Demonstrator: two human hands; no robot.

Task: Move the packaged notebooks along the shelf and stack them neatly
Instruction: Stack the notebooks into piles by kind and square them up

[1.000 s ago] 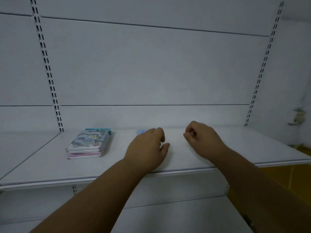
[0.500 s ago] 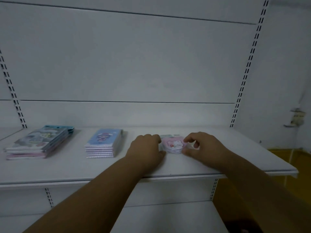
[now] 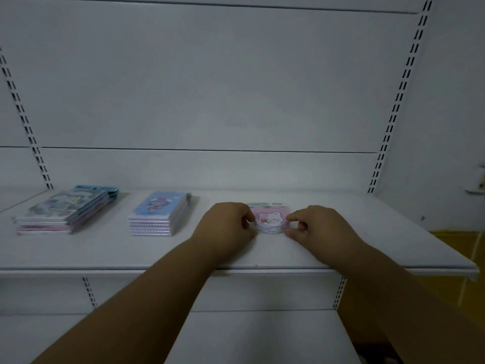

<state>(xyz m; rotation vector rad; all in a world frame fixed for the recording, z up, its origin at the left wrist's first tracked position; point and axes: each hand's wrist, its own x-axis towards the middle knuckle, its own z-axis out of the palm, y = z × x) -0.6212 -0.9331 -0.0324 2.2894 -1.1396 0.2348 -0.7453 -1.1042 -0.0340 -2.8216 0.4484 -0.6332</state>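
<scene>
We see only our two forearms and hands, both bare from the bottom frame edge up, with no sleeves, gloves, rings or watch showing. Our left hand (image 3: 225, 227) sits at about 9 o'clock of our right hand (image 3: 319, 229). Nails look short, details blurred.
</scene>
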